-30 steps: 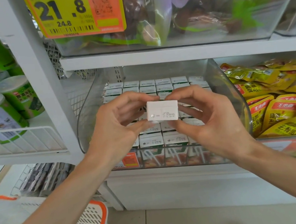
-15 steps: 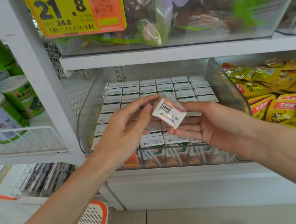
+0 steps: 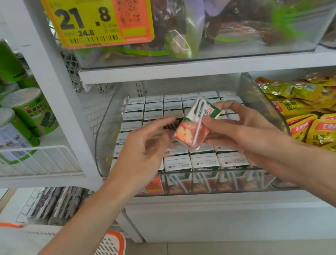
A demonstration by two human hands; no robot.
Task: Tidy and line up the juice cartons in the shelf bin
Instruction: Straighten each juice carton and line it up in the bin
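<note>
Right hand: fingers and thumb curl round one small orange-and-green juice carton with a white straw, held tilted above the clear plastic shelf bin. Left hand: fingers loosely spread, holding nothing, tips just beside the carton; I cannot tell whether they touch it. Inside the bin, white-topped cartons stand in rows, partly hidden behind both hands. Yellow snack packets lie in the neighbouring bin on the right. Green cans stand on the left shelf.
</note>
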